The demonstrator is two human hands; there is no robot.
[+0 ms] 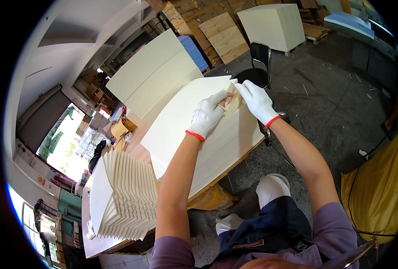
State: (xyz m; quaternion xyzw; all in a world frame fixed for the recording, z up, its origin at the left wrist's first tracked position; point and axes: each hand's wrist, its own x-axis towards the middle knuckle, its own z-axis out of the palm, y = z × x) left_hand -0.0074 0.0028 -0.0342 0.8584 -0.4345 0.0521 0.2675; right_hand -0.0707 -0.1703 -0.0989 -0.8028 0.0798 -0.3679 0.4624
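Note:
Both hands wear white knit gloves with red cuffs, with bare fingertips showing on the left one. Over a stack of large cream sheets [221, 154] on the table, my left hand [208, 114] is closed on the edge of a lifted, curving cream sheet [181, 114]. Whether it is one sheet or a few, I cannot tell. Just to the right, my right hand [255, 99] pinches the same sheet's edge near its far right corner; its fingertips are partly hidden. Left of my left forearm lies a fanned pile of folded cream sheets [131, 193], its layers stepped and zigzagged.
Behind the table top [138, 143] stands a tall stack of cream board [156, 74]. A black chair [255, 67] is just beyond the right corner. Farther back are a cream block on a pallet [273, 29] and plywood panels [223, 38]. Yellow sheeting [378, 188] hangs at right.

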